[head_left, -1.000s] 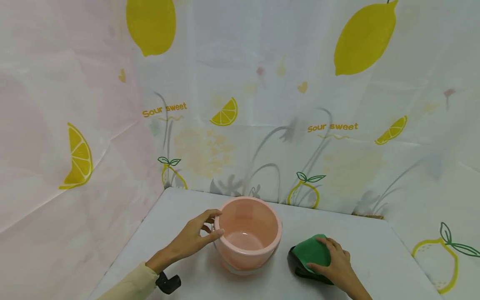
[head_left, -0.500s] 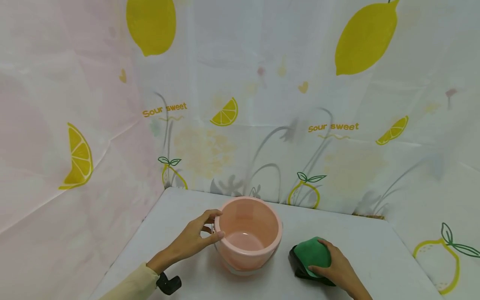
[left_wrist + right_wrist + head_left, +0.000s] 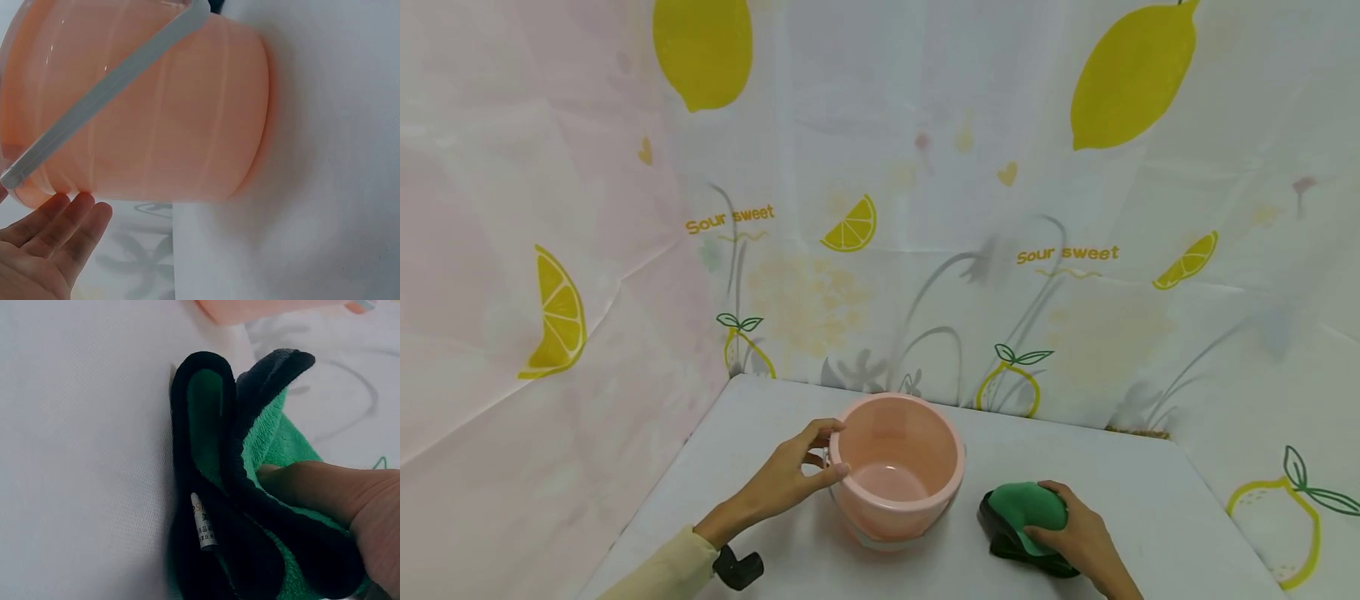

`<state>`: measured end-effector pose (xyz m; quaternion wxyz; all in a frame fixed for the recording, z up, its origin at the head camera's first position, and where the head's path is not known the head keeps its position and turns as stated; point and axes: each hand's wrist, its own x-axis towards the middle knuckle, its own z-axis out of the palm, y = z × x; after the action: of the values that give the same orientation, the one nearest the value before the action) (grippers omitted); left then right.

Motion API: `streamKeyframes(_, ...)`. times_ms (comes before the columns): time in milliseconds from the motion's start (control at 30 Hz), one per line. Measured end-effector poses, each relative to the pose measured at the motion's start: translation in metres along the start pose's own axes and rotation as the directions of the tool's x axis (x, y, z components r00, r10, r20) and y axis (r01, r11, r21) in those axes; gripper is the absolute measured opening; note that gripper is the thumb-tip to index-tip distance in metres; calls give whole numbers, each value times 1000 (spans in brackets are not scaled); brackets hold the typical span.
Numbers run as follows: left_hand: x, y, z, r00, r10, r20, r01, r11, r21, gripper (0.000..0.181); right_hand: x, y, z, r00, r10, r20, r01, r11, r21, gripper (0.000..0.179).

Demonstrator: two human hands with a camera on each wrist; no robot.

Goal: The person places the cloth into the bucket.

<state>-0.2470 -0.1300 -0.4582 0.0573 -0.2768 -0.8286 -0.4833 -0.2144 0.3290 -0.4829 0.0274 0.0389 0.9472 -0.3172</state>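
A person's two bare hands were at work on a white table, with a lemon-print backdrop behind. A pink bucket stood upright on the table, its mouth facing up.

Picture the bucket as a clock face, 12 at the far side. At 9 o'clock was the left hand, its thumb and fingers spread well apart, touching the rim and outer wall without wrapping round them. From the left wrist, three fingertips met the bucket's side, across which a grey handle hung.

Toward 4 o'clock, near the bucket but apart from it, a green cloth with black edging lay bunched on the table. The right hand pinched it, thumb tucked into a fold, the other fingers over the far side and partly hidden. The right wrist view showed looped black edges and a small white tag.

The work seemed to be at an early stage: bucket steadied and cloth gripped, but the cloth not yet lifted clear of the table, and none of it inside the bucket. How much was left could not be told.
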Motion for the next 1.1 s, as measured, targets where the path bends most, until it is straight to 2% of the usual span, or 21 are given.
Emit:
streamKeyframes(267, 1, 0, 1, 1000, 5, 1, -5, 1000, -4, 58, 0, -3, -2, 999, 23, -40, -21, 999, 44, 78)
streamKeyframes(500, 0, 1, 0, 1000, -10, 7, 10, 1000, -6, 59, -6, -8, -8, 998, 40, -55, -33, 993, 109, 78)
streamKeyframes(1100, 0, 1, 0, 1000, -2, 14, 2, 1000, -13, 58, -16, -35, -29, 989, 5, -151, 22, 985, 174, 79)
